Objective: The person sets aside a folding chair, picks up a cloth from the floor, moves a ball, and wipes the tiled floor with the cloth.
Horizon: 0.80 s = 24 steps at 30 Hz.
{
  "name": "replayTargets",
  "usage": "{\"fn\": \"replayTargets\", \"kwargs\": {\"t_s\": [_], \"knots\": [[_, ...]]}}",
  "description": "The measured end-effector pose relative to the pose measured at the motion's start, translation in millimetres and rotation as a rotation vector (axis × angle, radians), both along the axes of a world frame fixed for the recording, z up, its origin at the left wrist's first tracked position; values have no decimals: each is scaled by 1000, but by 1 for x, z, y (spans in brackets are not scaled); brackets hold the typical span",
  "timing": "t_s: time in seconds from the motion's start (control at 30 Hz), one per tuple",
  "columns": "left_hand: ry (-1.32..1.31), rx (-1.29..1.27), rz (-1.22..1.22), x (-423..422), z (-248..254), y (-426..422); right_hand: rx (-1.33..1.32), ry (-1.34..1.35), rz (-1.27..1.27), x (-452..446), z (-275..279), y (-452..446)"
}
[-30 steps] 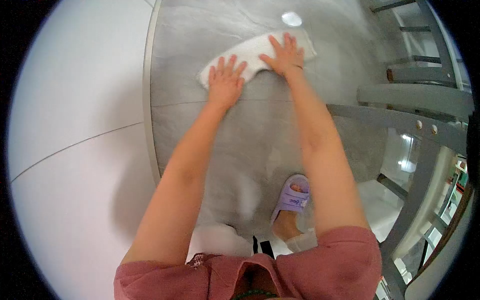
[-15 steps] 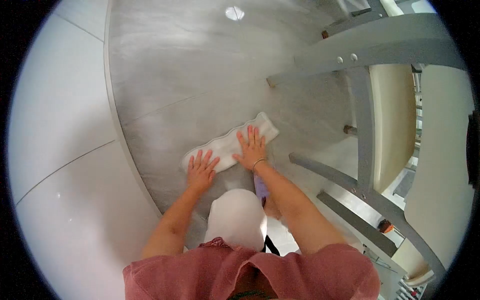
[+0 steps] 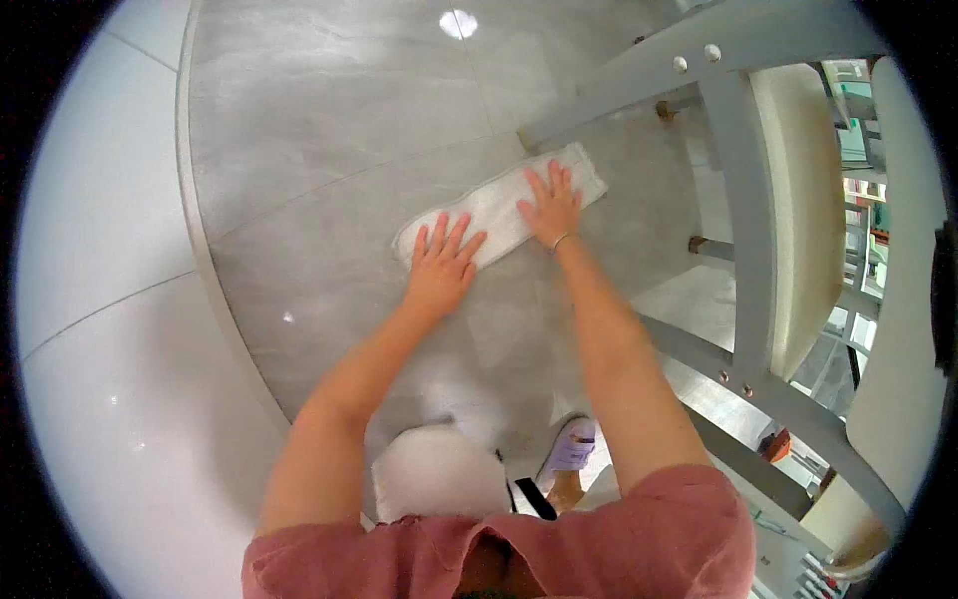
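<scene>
The left hand [image 3: 440, 274] and right hand [image 3: 552, 212] are resting splayed, gripping nothing, on a white cloth [image 3: 506, 213] lying on the grey tiled floor [image 3: 319, 130]. Wiping seems to be underway; another stroke would be calling for even palm pressure.

Cloth [image 3: 507, 208] flat on floor [image 3: 339, 120], just above frame ctr, slanting lower L to upper R. L hand [image 3: 441, 272] on its L half, R hand [image 3: 554, 212] on its R. Wall [image 3: 110, 250] down L side of frame; chair [image 3: 743, 200] at R, w/ one leg [image 3: 574, 115] ending just above cloth. Btm ctr: knee [image 3: 439, 474], w/ slipper [image 3: 573, 447] to its R.
</scene>
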<state>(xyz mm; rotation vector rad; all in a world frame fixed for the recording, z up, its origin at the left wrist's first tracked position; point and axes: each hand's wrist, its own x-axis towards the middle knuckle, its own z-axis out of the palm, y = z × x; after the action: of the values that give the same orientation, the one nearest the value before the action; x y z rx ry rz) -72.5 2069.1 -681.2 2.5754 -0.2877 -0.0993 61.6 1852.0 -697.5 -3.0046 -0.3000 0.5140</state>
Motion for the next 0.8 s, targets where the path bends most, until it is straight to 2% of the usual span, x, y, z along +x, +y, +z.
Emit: {"fn": "replayTargets", "kwargs": {"t_s": [0.03,0.2,0.27,0.3,0.37,0.4,0.47,0.57,0.6,0.67,0.7,0.77,0.8], "knots": [[9,3,3,12,14,-4,8,-44,-11,15,7,-8],[-95,17,-77,74,8,-44,-37,-99,-78,87,5,-33],[-109,34,-78,90,4,-59,34,-199,-283,106,5,-35],[-128,44,-81,95,3,-67,37,-194,-278,107,0,-36],[-123,73,-77,105,2,-87,22,-358,-492,113,-11,-43],[-120,98,-85,109,3,-92,22,-352,-485,117,-15,-44],[-106,110,-75,113,6,-99,19,-552,-643,120,-25,-48],[-137,108,-82,115,3,-103,-162,-386,-732,138,12,-49],[-160,89,-92,118,1,-102,-157,-389,-729,138,8,-53],[-144,57,-79,117,3,-99,18,-504,-728,133,-1,-66],[-121,24,-74,115,4,-100,17,-509,-726,134,3,-69],[-149,-5,-70,115,1,-100,242,-614,-812,138,8,-70],[-166,-32,-65,113,-2,-97,247,-609,-812,144,9,-71]]}}
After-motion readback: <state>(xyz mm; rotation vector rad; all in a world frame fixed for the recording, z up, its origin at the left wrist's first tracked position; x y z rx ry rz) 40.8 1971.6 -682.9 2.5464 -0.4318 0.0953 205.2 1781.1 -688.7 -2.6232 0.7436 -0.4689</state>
